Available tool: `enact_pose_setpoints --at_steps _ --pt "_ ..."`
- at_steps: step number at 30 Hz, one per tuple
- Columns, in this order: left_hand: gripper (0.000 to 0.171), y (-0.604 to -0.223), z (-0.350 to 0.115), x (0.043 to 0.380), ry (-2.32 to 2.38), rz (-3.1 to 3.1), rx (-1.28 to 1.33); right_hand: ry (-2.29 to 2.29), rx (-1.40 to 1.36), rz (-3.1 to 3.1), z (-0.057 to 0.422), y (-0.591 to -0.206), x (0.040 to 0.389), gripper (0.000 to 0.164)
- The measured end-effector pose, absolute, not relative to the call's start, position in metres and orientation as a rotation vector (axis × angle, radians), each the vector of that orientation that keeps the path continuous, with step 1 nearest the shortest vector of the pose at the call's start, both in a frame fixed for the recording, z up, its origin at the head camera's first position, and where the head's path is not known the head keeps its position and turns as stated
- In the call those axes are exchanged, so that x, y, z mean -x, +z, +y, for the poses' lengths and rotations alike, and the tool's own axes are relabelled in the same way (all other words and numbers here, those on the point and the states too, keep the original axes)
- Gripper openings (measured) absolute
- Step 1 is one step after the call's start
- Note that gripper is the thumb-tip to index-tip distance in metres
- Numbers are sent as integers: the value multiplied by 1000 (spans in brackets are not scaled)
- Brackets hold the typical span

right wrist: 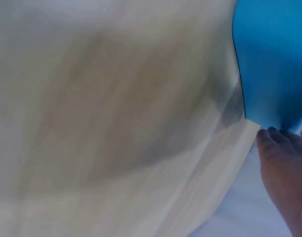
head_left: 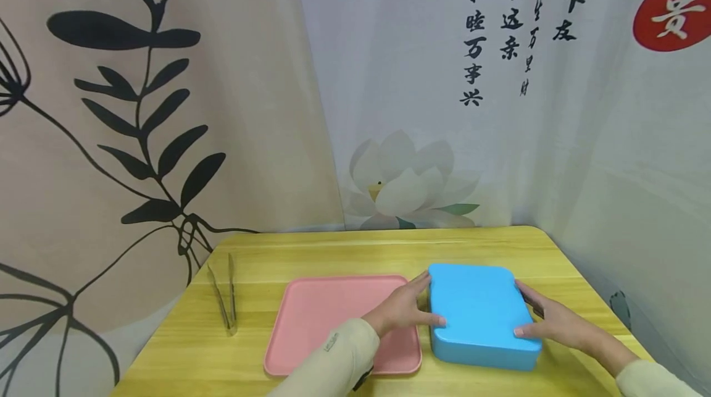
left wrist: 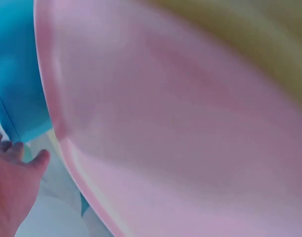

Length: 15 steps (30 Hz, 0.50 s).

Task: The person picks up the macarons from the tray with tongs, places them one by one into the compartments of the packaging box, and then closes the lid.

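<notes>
A blue lidded box [head_left: 472,304] sits at the right part of the wooden table, beside a pink tray [head_left: 328,304]. My left hand [head_left: 401,309] holds the box's left side, its fingers near the far corner and its thumb at the lid's edge. On the opposite side, my right hand [head_left: 563,323] grips the box with the thumb over the top edge; some of its fingers are hidden behind the side. Both wrist views show fingertips against the blue wall, at the left hand [left wrist: 15,185] and the right hand [right wrist: 286,168].
Metal tongs [head_left: 232,298] lie at the left of the yellow wood-grain table [head_left: 344,255]. My left forearm crosses over the tray's near right part. Behind the table hangs a printed curtain [head_left: 266,107] with leaves, a flower and writing.
</notes>
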State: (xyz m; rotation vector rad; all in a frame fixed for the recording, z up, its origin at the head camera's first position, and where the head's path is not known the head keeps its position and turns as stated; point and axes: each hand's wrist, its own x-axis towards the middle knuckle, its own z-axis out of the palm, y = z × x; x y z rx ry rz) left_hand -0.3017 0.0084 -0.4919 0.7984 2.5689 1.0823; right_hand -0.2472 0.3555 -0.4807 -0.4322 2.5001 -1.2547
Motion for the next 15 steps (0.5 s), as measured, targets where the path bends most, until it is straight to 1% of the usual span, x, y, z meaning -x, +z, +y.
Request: enact_pose_setpoints --at_steps 7,10,15 --pt "104 -492 4 309 898 2603 -870 -1180 414 2470 353 -474 255 100" --pt "104 -492 4 311 827 2629 -914 -1206 425 2423 355 -474 258 99" --pt "103 -494 3 310 854 2605 -909 -1245 427 2368 359 -481 261 96"
